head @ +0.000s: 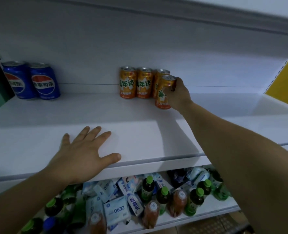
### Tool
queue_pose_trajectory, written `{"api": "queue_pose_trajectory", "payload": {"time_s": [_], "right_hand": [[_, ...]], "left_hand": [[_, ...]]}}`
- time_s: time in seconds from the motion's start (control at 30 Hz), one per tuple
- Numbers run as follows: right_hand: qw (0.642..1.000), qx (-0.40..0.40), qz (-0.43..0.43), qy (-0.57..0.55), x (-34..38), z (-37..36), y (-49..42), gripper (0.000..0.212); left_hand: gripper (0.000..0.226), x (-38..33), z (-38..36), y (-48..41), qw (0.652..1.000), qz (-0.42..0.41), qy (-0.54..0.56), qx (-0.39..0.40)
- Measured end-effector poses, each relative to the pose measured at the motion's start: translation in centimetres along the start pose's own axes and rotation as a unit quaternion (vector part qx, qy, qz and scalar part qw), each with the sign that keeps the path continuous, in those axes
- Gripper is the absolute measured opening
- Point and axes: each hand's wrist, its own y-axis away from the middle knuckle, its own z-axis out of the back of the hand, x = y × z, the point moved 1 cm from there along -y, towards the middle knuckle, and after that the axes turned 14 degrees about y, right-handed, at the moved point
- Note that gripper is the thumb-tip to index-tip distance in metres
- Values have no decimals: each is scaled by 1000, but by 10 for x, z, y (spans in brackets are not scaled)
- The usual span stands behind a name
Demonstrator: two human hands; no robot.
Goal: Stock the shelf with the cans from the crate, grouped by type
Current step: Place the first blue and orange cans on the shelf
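Cans were not to be made out on the lower shelf (207,215), nearest the camera, which held green-capped bottles (163,196) and pale packets (116,211) in a jumble. Above it the left grip (85,154) lay flat on the front edge of the white shelf (139,119), fingers straight and spread, holding nothing. Further in, the right grip (178,97) was wrapped round an orange can (163,93). That can stood just in front of the rightmost of three orange cans (144,82) lined up near the back panel (123,39) — whether its base touched the shelf could not be told. Well apart to the left, at the back, two blue cans (43,81) stood side by side.

By the look of it the job was underway but early: two types were grouped, six cans counting the one in hand, and the shelf between the groups was bare. The crate was out of view, so what was left could not be judged.
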Motion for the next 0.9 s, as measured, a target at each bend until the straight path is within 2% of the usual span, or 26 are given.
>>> {"api": "queue_pose_trajectory", "payload": {"time_s": [0.27, 0.6, 0.77, 0.9], "right_hand": [[998, -25, -47, 42, -20, 8, -19, 44], [997, -44, -68, 7, -32, 4, -47, 43], [998, -14, -56, -17, -39, -4, -45, 67], [999, -14, -40, -9, -47, -4, -49, 66]], "left_hand": [[128, -2, 1, 0, 1000, 6, -11, 6], [123, -4, 1, 1, 999, 21, -24, 25], [108, -5, 1, 3, 999, 23, -9, 21], [110, -5, 2, 3, 999, 30, -14, 23]]}}
